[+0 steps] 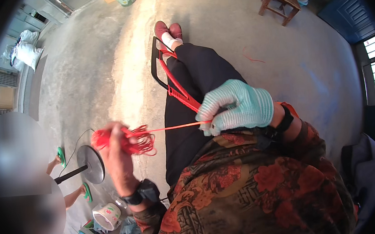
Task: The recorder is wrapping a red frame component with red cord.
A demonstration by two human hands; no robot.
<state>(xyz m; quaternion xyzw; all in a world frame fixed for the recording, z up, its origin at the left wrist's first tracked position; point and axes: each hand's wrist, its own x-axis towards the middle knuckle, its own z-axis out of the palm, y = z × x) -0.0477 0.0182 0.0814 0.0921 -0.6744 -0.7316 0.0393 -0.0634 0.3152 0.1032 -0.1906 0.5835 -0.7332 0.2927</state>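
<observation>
My bare left hand (pixel 117 154), slightly blurred, is closed round a bundle of red cord (pixel 142 139) with loops hanging from it. A taut orange-red strand (pixel 177 127) runs from the bundle to my right hand (pixel 239 107), which wears a pale green and white striped glove. The gloved fingers pinch the strand. Beside those fingers a red woven band (pixel 182 98) stretches over my dark trousers toward my feet. Its far end meets a black angular frame (pixel 153 60) by my red shoes (pixel 162 29). The band's near end is hidden behind the glove.
At the left a person in green sandals (pixel 87 192) is near a black round base with a pole (pixel 91 164). A patterned bucket (pixel 107 216) stands at lower left. A wooden stool (pixel 278 2) is at far right. A cord scrap (pixel 253 59) lies on the concrete floor.
</observation>
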